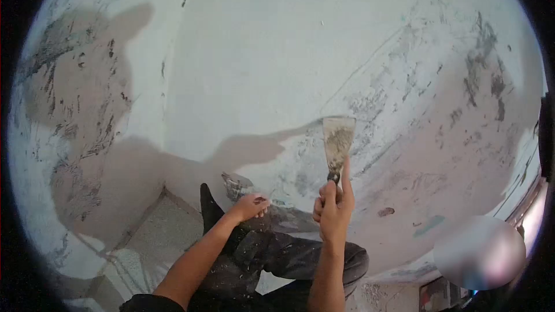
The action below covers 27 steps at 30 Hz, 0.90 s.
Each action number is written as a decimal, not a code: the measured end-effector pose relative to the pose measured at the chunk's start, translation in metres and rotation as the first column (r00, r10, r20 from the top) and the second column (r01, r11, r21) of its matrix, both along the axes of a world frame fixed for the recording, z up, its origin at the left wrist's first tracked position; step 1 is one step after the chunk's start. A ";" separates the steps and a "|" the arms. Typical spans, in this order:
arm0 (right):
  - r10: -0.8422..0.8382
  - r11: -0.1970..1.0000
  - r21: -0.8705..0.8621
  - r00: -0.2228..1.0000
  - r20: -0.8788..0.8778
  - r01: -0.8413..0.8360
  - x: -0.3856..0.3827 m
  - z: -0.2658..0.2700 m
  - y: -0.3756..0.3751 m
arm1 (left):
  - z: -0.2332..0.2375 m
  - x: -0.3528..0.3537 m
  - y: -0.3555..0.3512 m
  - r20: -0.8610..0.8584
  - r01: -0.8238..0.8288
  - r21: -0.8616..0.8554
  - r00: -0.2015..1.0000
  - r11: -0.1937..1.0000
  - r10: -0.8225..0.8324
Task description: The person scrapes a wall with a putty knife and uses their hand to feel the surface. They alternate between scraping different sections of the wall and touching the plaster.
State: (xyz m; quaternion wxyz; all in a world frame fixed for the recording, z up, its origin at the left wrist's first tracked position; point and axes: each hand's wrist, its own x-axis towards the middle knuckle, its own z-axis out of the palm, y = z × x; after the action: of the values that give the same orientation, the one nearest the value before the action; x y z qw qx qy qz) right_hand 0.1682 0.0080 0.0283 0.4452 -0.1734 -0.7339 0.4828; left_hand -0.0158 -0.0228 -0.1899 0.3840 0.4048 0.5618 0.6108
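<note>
My right hand [334,211] is wrapped round the dark handle of a scraper [339,138], its index finger stretched along the blade. The broad blade points up and lies against or just in front of the scuffed white wall [248,63]; its face is smeared with dirt. My left hand [251,207] rests near my knee with its fingers curled; whether it holds anything small is hidden. Beside it, low on the wall, is a dark ragged patch [236,185]. Dusty dark trousers [312,254] cover my bent legs.
Peeled, stained areas mark the wall at left and right, with shadows across them. A wall corner meets the speckled floor [159,234] at lower left. At lower right are a blurred round area [480,252] and a dark box-like object [436,296].
</note>
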 end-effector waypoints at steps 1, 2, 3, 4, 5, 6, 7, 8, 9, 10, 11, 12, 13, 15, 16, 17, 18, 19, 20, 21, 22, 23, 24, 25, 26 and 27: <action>0.012 1.000 0.006 1.000 0.002 -0.012 -0.004 0.000 0.001 | 0.004 -0.002 -0.003 0.002 -0.012 0.006 1.000 1.000 0.012; 0.007 1.000 0.006 1.000 -0.022 -0.007 -0.008 0.000 0.001 | 0.007 -0.001 -0.004 -0.016 -0.018 -0.010 1.000 1.000 0.018; -0.009 1.000 0.001 0.999 -0.051 0.009 -0.010 0.000 0.001 | 0.008 0.001 -0.003 -0.040 -0.014 -0.030 0.999 0.999 0.012; -0.022 1.000 -0.011 0.999 -0.034 0.022 -0.009 0.003 -0.004 | 0.008 0.003 -0.002 -0.042 -0.005 -0.032 0.999 0.999 0.003; -0.030 0.999 -0.016 0.999 -0.035 0.030 -0.006 0.002 -0.004 | 0.008 0.004 -0.003 -0.030 -0.002 -0.021 1.000 1.000 0.001; -0.039 0.999 -0.007 0.999 -0.010 0.039 -0.003 0.002 -0.004 | 0.009 0.003 -0.004 -0.018 -0.005 -0.008 1.000 1.000 0.004; -0.041 0.999 0.005 0.999 0.012 0.041 -0.003 0.002 -0.003 | 0.009 0.000 -0.006 -0.024 -0.009 -0.007 1.000 1.000 0.009; 0.026 1.000 -0.014 0.999 -0.024 -0.027 -0.002 -0.002 0.006 | 0.007 -0.001 -0.006 -0.029 -0.003 0.006 1.000 1.000 0.003; 0.034 0.999 -0.004 0.999 -0.016 -0.034 -0.007 -0.001 0.009 | 0.004 0.001 -0.002 -0.028 0.005 0.022 1.000 1.000 -0.004; 0.005 1.000 -0.003 1.000 -0.027 -0.006 -0.012 -0.003 0.009 | 0.000 0.002 0.001 -0.024 0.015 0.018 1.000 1.000 -0.015; -0.035 0.999 -0.012 0.999 -0.040 0.035 -0.011 -0.006 0.007 | -0.004 0.001 0.004 -0.034 0.014 0.036 0.999 0.999 -0.013; -0.061 0.998 -0.018 0.998 -0.023 0.061 -0.010 -0.007 0.002 | -0.004 -0.002 0.003 -0.052 0.003 0.058 0.999 0.998 0.000; -0.054 0.998 -0.016 0.998 -0.036 0.054 -0.011 -0.004 0.001 | -0.001 -0.006 0.002 -0.064 -0.003 0.060 0.998 0.998 0.007; -0.016 0.999 -0.038 1.000 -0.008 0.016 -0.007 -0.001 0.004 | -0.001 -0.001 0.000 -0.034 0.032 0.030 0.999 0.999 -0.031; -0.021 0.999 -0.043 1.000 -0.007 0.021 -0.007 -0.001 0.006 | 0.003 0.002 -0.003 -0.028 -0.013 -0.011 1.000 1.000 0.013; -0.019 1.000 -0.022 1.000 -0.017 0.019 -0.007 0.000 0.005 | -0.006 0.006 -0.001 -0.021 0.003 -0.028 1.000 1.000 -0.003; -0.004 1.000 0.006 1.000 -0.026 0.004 -0.008 0.000 0.004 | -0.012 0.007 0.000 -0.038 0.021 -0.007 0.999 1.000 -0.022; 0.008 1.000 0.017 0.999 -0.038 -0.007 -0.008 0.001 0.005 | -0.008 -0.004 0.005 -0.076 0.026 0.032 0.997 0.999 -0.024; 0.023 1.000 -0.004 0.999 -0.030 -0.023 -0.005 0.000 0.007 | -0.004 -0.014 0.008 -0.089 0.013 0.049 0.996 0.999 -0.009; 0.032 0.999 -0.028 0.999 -0.017 -0.032 -0.003 0.003 0.007 | 0.001 -0.015 0.007 -0.068 0.006 0.055 0.998 0.998 -0.002; -0.002 1.000 0.024 1.000 -0.013 0.002 -0.008 0.006 0.009 | 0.001 -0.010 0.006 -0.043 0.011 0.049 0.999 0.999 -0.009; -0.019 1.000 0.008 1.000 -0.008 0.020 -0.009 0.006 0.009 | -0.005 -0.001 0.002 -0.011 0.029 0.024 1.000 0.999 -0.029; -0.036 0.999 0.019 0.999 -0.010 0.037 -0.008 0.003 0.007 | -0.003 -0.002 0.003 -0.074 0.022 -0.013 0.997 1.000 -0.023; -0.040 0.998 0.042 0.999 -0.021 0.041 -0.008 0.002 0.004 | -0.008 0.007 -0.002 -0.067 0.030 -0.028 0.997 0.999 -0.032; -0.030 0.998 0.050 0.999 -0.036 0.032 -0.013 0.007 0.004 | -0.002 0.004 -0.002 -0.078 0.024 -0.020 0.997 1.000 -0.025; -0.017 0.999 0.036 0.999 -0.035 0.018 -0.017 0.013 0.005 | 0.002 0.002 -0.001 -0.086 0.013 -0.005 0.996 1.000 -0.013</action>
State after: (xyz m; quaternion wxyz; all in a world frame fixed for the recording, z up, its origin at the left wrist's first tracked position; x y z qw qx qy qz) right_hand 0.1512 0.0130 0.0414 0.4653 -0.1633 -0.7331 0.4684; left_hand -0.0141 -0.0243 -0.1875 0.3644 0.4333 0.5767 0.5889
